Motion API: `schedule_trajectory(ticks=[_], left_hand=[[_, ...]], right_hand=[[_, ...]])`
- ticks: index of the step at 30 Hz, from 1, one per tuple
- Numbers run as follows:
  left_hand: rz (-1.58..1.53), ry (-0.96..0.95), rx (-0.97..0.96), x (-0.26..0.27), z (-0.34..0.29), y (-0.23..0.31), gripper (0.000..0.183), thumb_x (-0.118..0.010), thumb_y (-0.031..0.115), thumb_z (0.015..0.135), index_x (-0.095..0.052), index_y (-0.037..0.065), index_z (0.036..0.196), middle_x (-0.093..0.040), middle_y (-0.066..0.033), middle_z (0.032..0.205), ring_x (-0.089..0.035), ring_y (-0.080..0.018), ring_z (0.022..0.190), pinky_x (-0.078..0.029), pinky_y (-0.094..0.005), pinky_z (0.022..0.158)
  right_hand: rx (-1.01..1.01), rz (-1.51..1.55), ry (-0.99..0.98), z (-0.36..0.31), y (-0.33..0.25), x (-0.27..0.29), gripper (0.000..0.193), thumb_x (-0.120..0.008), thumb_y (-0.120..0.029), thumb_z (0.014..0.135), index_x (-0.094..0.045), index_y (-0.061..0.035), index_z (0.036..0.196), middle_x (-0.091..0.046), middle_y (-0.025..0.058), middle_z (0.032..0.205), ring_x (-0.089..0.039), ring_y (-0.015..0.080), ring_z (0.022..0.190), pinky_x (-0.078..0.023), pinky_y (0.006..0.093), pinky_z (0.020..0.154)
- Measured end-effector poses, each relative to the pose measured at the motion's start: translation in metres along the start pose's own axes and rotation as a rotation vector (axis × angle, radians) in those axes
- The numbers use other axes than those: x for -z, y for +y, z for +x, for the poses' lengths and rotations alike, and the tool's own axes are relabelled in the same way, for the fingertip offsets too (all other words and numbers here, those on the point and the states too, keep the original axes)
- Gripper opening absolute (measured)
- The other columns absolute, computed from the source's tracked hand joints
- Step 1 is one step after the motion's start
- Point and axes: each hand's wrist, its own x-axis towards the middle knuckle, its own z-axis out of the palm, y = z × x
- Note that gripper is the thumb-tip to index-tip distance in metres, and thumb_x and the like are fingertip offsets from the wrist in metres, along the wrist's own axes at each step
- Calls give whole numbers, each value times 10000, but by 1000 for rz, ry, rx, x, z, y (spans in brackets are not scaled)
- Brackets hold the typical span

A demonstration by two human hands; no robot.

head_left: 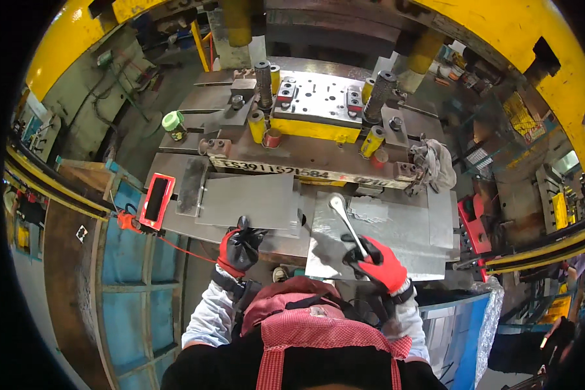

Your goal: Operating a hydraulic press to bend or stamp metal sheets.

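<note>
Both my hands wear red and black gloves. My right hand (378, 263) is closed around the handle of a silver ratchet wrench (348, 224), its round head pointing away from me. The wrench is above a wide grey metal plate (403, 250), which has small metal scraps (368, 209) toward its far side. At the near edge of a stack of thin metal sheets (247, 198), my left hand (240, 248) has its fingers bunched on the top sheet's rim. The undersides of its fingers are hidden.
Beyond stands a die block (260, 156) with a bright plate (322, 97), guide posts (378, 94) and yellow cylinders. A red-framed device (156, 201) and a green-lidded jar (173, 123) stand left. A grey rag (433, 166) hangs at the right. Yellow press framing (533, 39) arches overhead.
</note>
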Motion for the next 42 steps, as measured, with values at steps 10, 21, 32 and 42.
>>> schedule_trajectory(ticks=[10,21,32,42], left_hand=[[1920,-86,-655,-51,-39,2,113,-498,50,803,-575,-15,855,-623,-90,662,-637,-218,639,-519,-311,602],[766,-68,-17,-133,42,55,218,-510,180,864,-585,-11,936,-605,-78,846,-580,-163,790,-470,-290,676],[329,-364,444,-121,248,21,215,-475,187,856,-552,76,1023,-603,-16,852,-571,-122,809,-490,-342,743],[905,-349,2,-113,244,31,283,-505,284,856,-582,64,1017,-604,-6,838,-548,-74,738,-447,-216,673]], right_hand=[[-217,-317,-344,77,8,-8,378,-598,-273,741,-511,-41,1027,-566,89,721,-547,188,677,-430,343,633],[-259,171,-123,20,-18,14,483,-556,-88,787,-425,-71,1251,-595,30,833,-492,64,607,-420,207,555],[-195,489,142,43,-24,10,455,-570,-122,796,-435,-55,1225,-593,60,810,-474,81,514,-408,220,476],[-213,321,37,42,-33,-11,488,-582,-127,800,-405,-78,1252,-543,16,756,-480,80,516,-394,217,471]])
